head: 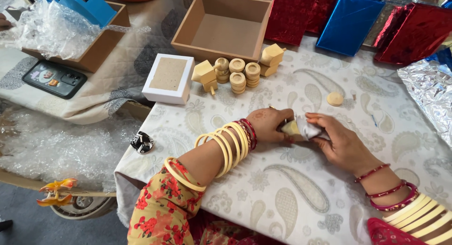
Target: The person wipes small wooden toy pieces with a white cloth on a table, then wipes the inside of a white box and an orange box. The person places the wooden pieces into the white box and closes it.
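My left hand (pixel 267 125) and my right hand (pixel 339 141) meet over a table covered with a white paisley cloth (pixel 292 188). Between them they hold a small pale wooden piece (pixel 291 128) partly wrapped in thin white paper (pixel 308 130). My left fingers grip the wooden end, my right fingers pinch the paper around it. Cream and red bangles ring both wrists. Farther back lie several small wooden discs in stacks (pixel 238 78), wooden block shapes (pixel 205 74) (pixel 271 59) and one lone wooden disc (pixel 335 99).
An open brown cardboard box (pixel 221 24) and a small white lidded box (pixel 168 78) stand at the back. Red and blue foil-wrapped packages (pixel 351 21) line the far right, silver foil (pixel 428 94) beside them. A phone (pixel 54 79), bubble wrap (pixel 52 26) and another box sit left.
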